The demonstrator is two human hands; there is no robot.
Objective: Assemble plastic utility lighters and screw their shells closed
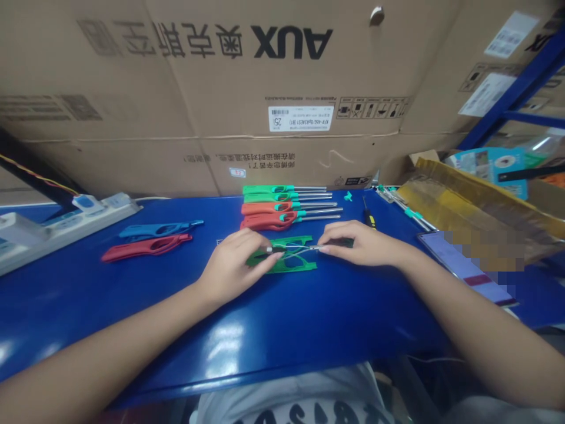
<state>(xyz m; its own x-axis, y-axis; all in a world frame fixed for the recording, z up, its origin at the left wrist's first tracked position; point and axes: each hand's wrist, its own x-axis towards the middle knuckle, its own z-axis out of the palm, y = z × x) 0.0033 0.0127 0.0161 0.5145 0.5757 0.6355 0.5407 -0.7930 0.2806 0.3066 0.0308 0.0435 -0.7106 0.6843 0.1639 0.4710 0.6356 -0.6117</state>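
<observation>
Two green lighter shell halves (292, 266) lie on the blue table between and beneath my hands. My left hand (236, 259) pinches a small black part (270, 254) with a pale tip, partly hidden by the fingers. Thin wires (300, 250) run from it across the shells toward my right hand (353, 242). That hand's thumb and fingertips are closed on the wires' far end, where a thin metallic piece shows; its shape is unclear. Just behind them lie several long-necked lighters with red handles (267, 221) and green handles (265, 193), their metal tubes pointing right.
Blue (154, 230) and red (145, 247) lighter shells lie at left, near a white power strip (88, 218). A yellow-black screwdriver (369, 219), metal tubes (415, 217), a phone (468, 268) and a taped carton (481, 212) are at right. A large cardboard box (220, 118) walls the back.
</observation>
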